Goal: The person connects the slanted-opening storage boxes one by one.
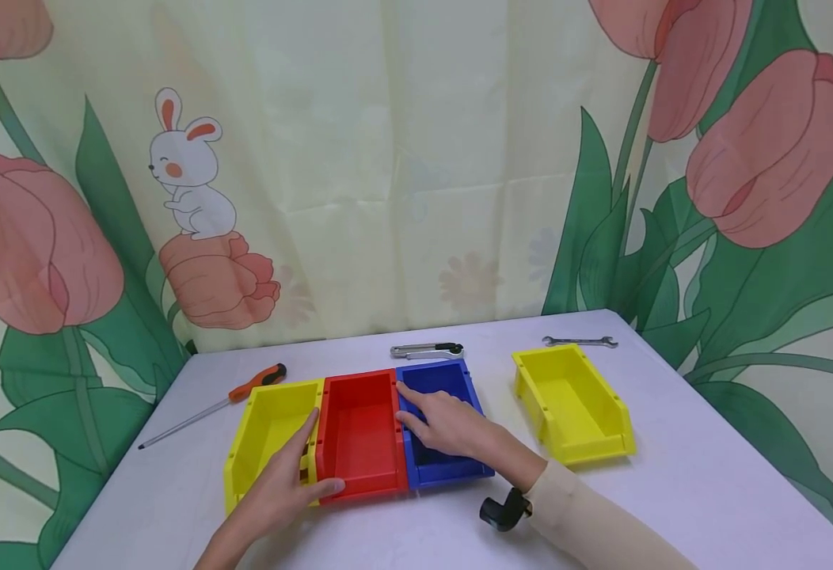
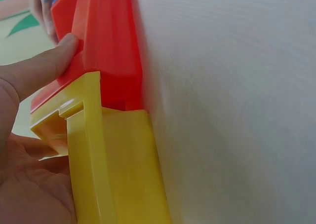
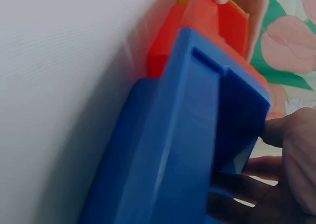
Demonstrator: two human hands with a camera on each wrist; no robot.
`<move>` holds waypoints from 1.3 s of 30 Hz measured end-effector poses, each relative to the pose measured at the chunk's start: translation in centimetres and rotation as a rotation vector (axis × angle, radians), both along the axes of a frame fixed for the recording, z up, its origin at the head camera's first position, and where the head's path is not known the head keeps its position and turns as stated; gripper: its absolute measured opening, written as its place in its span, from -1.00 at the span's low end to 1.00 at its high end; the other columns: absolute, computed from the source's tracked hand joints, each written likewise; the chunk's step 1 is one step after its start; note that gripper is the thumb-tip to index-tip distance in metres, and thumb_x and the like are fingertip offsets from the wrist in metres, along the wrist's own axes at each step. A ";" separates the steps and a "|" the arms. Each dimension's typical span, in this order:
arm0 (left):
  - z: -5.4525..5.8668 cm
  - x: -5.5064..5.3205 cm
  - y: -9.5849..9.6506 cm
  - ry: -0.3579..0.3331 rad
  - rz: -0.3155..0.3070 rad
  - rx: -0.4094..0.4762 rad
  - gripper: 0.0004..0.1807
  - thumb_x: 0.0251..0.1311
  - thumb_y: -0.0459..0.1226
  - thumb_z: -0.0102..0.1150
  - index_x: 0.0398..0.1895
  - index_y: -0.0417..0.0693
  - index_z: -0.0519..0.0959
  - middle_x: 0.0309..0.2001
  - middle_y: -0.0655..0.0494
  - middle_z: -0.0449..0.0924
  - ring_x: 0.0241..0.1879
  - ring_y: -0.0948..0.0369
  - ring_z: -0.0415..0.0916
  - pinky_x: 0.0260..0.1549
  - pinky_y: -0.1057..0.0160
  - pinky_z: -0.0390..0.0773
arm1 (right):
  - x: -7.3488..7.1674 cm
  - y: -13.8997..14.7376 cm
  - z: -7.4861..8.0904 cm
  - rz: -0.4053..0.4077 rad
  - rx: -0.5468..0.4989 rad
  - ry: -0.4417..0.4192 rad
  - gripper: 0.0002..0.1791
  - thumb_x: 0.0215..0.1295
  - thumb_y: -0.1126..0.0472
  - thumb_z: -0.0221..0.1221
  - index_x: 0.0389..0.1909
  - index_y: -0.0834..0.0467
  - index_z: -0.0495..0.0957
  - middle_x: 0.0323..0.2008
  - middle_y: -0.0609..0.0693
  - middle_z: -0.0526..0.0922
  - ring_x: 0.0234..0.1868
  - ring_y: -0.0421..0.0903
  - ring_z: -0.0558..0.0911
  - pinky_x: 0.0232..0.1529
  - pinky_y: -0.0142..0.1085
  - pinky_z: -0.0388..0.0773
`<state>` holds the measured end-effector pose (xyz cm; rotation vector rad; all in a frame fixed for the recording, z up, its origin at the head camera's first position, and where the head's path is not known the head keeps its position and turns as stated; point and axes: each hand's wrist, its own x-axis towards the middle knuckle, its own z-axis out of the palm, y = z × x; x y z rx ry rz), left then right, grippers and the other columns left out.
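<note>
Red bin (image 1: 363, 435): one, on the table (image 1: 416, 534), long axis toward its far edge, between two hands. Left hand (image 1: 279, 484): spread, thumb touching bin's front left corner. Right hand (image 1: 457, 426): extended, fingertips at the blue bin (image 1: 452, 474) seam. Neither, from where I stand, grips.

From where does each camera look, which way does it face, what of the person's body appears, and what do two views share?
Head: worn on the head, facing forward and down over the table; the left hand, right hand and beige right sleeve show.
Left wrist: worn there, facing the yellow bin and red bin; the left hand is near, part of the right hand beyond.
Right wrist: worn there, facing the blue bin; the right hand is near, part of the left hand beyond.
Both wrist views share the red bin.
</note>
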<state>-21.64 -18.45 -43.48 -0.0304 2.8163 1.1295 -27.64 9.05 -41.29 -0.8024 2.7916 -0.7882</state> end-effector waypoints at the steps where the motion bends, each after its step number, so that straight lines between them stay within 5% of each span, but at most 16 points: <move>1: 0.0 0.0 0.0 -0.001 0.001 -0.001 0.39 -0.11 -0.12 0.73 0.75 0.07 -0.01 0.60 -0.13 0.27 0.48 -0.17 0.36 -0.01 -0.03 0.82 | 0.0 0.0 0.0 0.002 -0.001 0.002 -0.26 0.63 -0.12 0.07 0.68 0.03 0.15 -0.70 -0.13 0.42 -0.71 -0.23 0.33 -0.54 -0.49 0.33; 22: -0.4 -0.1 -0.1 -0.004 0.012 0.007 0.39 -0.13 -0.11 0.74 0.75 0.08 0.01 0.58 -0.14 0.31 0.46 -0.17 0.38 -0.04 -0.02 0.83 | 0.4 -0.2 0.5 0.018 0.040 0.007 -0.25 0.65 -0.09 0.06 0.69 0.09 0.12 -0.57 -0.08 0.53 -0.60 -0.19 0.51 -0.46 -0.48 0.53; 26: -0.3 -0.2 -0.1 -0.006 0.015 0.008 0.39 -0.13 -0.11 0.74 0.75 0.09 0.00 0.58 -0.14 0.30 0.46 -0.17 0.38 -0.04 -0.01 0.83 | 0.2 0.6 1.1 0.032 0.051 0.040 -0.23 0.61 -0.17 0.08 0.67 0.08 0.18 0.06 0.05 0.79 0.06 -0.02 0.78 0.09 -0.19 0.79; 29: -0.2 -0.2 0.1 -0.004 0.017 0.014 0.40 -0.15 -0.11 0.75 0.75 0.09 0.00 0.59 -0.13 0.29 0.46 -0.17 0.37 -0.03 -0.01 0.83 | 0.2 1.6 2.1 0.034 0.042 0.043 -0.24 0.58 -0.20 0.11 0.65 0.03 0.24 0.52 0.07 0.50 0.53 0.10 0.50 0.41 0.11 0.59; 35: 0.1 0.1 0.2 0.017 -0.005 -0.037 0.39 -0.13 -0.08 0.74 0.74 0.11 0.01 0.63 -0.12 0.21 0.53 -0.18 0.27 0.03 -0.06 0.81 | 0.4 5.0 4.0 0.038 -0.023 0.091 -0.31 0.59 -0.07 0.16 0.62 0.06 0.29 0.52 0.11 0.49 0.52 0.16 0.50 0.45 0.18 0.53; 39: 0.8 0.3 0.8 0.058 -0.016 -0.111 0.31 -0.06 -0.05 0.69 0.74 0.14 0.04 0.67 -0.18 0.10 0.58 -0.27 0.15 0.02 -0.14 0.80 | 0.4 8.2 4.7 -0.029 -0.016 0.142 -0.34 0.58 -0.04 0.18 0.59 0.07 0.33 0.48 0.13 0.53 0.46 0.18 0.55 0.42 0.18 0.56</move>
